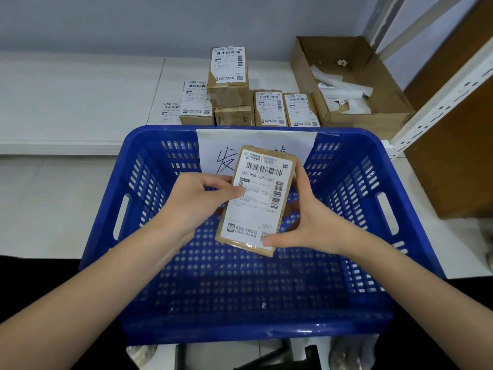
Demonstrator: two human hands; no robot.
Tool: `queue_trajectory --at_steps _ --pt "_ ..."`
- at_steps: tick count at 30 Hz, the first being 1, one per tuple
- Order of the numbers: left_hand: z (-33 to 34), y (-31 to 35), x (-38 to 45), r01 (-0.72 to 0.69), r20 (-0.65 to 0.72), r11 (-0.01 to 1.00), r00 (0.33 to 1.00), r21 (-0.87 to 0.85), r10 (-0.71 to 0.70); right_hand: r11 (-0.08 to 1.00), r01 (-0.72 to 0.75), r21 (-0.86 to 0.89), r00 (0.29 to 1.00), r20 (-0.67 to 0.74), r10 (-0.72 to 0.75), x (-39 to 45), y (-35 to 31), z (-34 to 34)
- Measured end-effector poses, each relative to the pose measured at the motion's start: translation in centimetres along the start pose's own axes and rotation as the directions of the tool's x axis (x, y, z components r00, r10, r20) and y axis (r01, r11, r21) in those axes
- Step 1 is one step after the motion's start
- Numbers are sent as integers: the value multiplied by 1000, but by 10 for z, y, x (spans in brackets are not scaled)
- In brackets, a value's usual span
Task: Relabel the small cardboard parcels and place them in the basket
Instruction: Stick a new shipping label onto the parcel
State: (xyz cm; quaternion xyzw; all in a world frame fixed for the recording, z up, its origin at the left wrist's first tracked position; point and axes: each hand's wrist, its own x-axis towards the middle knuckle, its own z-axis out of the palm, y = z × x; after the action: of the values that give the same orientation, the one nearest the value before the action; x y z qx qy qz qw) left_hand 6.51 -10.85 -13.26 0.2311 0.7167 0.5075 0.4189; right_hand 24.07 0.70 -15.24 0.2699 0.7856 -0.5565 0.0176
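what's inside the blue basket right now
No parcels lie on the visible floor of the blue basket. A handwritten paper sign hangs on its far wall. The held parcel and hands cover part.

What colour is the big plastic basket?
Blue, with slotted sides: the basket shows clearly in the head view.

The blue basket (354, 145) is wide open on top, with bare floor under the hands. A paper sign (210, 145) hangs on its far wall. Behind it, stacked parcels (229, 84) and an open carton (373, 113) block the way.
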Motion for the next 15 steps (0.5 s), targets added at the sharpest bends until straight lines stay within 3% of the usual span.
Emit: queue_trajectory --at_steps 6,10,15 --pt "3 -4 1 -6 -10 1000 1000 27 6 999 -16 -44 1000 -2 16 -1 4 7" --pt "4 -5 3 -6 -59 1000 998 26 8 981 82 176 988 -141 -57 1 -4 7" --pt "7 -2 1 -40 -65 996 997 81 45 933 66 353 948 -314 52 7 -5 -1"
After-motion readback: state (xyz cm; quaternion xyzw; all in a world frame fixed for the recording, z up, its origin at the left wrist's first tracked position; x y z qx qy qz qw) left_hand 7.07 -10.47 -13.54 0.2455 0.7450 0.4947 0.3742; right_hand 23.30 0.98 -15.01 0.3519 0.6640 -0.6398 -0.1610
